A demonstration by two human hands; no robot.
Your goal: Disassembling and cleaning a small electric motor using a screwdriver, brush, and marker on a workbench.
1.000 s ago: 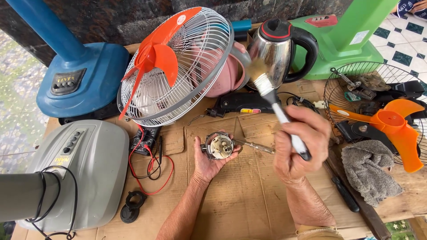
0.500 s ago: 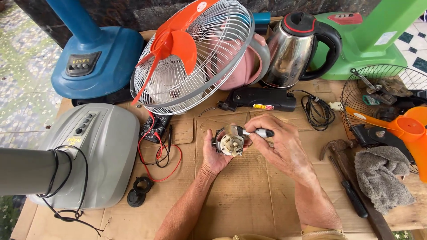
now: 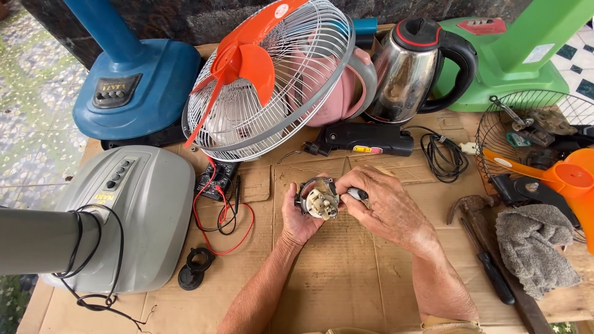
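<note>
Metal motor part (image 3: 318, 199) in left hand (image 3: 297, 216) grip, right hand (image 3: 387, 207) closed on brush handle (image 3: 357, 194)

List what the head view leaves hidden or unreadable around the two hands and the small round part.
- Brush head: the right hand covers it; only a bit of handle shows.
- Back of the small round part: hidden in the left hand that cups it.
- Fine detail on the part's face: too small to make out.
- Grey fan base: its pole is cut off by the left edge.
- Orange blade: cut off by the right edge.
</note>
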